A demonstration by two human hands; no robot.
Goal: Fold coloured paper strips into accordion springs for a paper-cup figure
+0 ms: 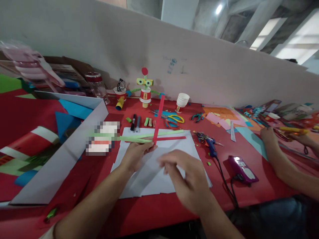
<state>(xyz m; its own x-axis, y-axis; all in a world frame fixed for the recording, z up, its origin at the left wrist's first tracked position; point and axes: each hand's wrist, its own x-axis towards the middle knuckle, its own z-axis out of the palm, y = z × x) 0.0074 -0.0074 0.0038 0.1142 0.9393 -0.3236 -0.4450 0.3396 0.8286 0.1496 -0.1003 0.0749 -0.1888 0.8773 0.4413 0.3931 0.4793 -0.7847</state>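
Note:
My left hand (pixel 138 154) is closed, pinching the place where a red paper strip (pixel 159 114) and a light green paper strip (pixel 133 138) cross at an angle. The red strip stands up from the fingers, while the green one stretches out to the left. My right hand (pixel 185 176) is just to the right, blurred by motion, its fingers loosely bent and apart with nothing visible in them. Beneath both hands lie white paper sheets (pixel 147 181). Another green strip (pixel 171 132) and another red strip (pixel 174 138) rest across the sheets' far side.
A paper-cup figure (pixel 145 94) stands by the wall. Scissors (pixel 175 118), markers (pixel 133 122) and stacked paper cups (pixel 182 100) are behind the sheets. A glue gun (pixel 211 147) and a corded purple device (pixel 243 169) lie right. A white box (pixel 59 166) is left; a co-worker's hands (pixel 270 139) are far right.

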